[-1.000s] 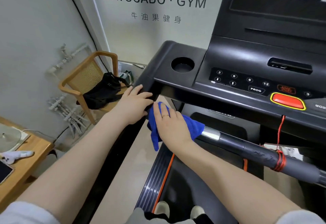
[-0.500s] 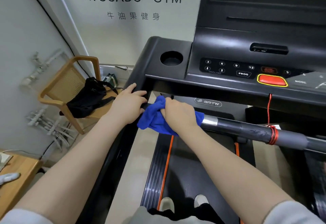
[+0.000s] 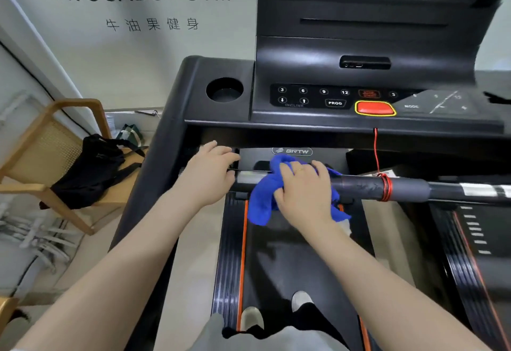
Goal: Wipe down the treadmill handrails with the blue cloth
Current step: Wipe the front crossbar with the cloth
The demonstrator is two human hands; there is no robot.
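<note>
A black crossbar handrail [image 3: 359,186] runs left to right in front of the treadmill console [image 3: 331,96]. The blue cloth [image 3: 262,201] is draped over the bar near its silver left section. My right hand [image 3: 302,187] presses the cloth onto the bar, fingers wrapped over it. My left hand [image 3: 211,172] rests on the bar's left end beside the left side rail [image 3: 154,185], fingers curled over it and holding nothing else. A red safety cord [image 3: 383,185] is wound round the bar to the right of the cloth.
A wooden chair [image 3: 55,162] with a black bag [image 3: 94,168] stands left of the treadmill. Metal parts [image 3: 33,237] lie on the floor below it. The belt [image 3: 290,267] and my shoes [image 3: 276,312] are below. A second treadmill's deck [image 3: 470,240] lies to the right.
My right hand has slid the blue cloth rightward along the crossbar, uncovering the silver section. My left hand has shifted from the side rail onto the bar's left end. The camera has swung right.
</note>
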